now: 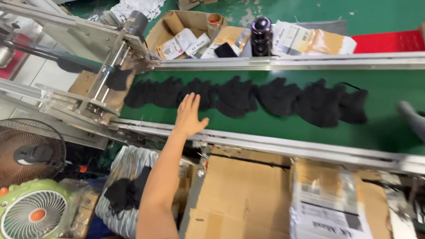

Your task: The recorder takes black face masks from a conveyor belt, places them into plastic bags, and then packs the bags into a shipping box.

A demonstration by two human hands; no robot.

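Green conveyor belt [265, 132] runs across the head view, framed by metal side rails, over a green-painted floor. On the belt, a long overlapping row of black masks [248, 99], stretching from the feeder machine [102, 66] at the belt's left end nearly to its right end. One arm reaches in from below the belt; which arm it is cannot be told for certain, taken here as the left hand [189, 116]. Fingers spread wide and flat, palm down, gripping nothing; fingertips [188, 98] lie at the near edge of the mask row, touching or just over it, can't tell which. No other hand of the wearer in view. At the belt's right edge, a blurred grey shape, possibly another person's gloved hand [414, 118], above the belt. Beyond the belt: open cardboard box [186, 31] with white packets, a dark bottle [261, 35], stacked printed packets. On the near side of the belt: flattened cartons [241, 199], a clear bag of packets [330, 203], a bin holding more black masks [126, 192], and two fans [31, 186] at far left.
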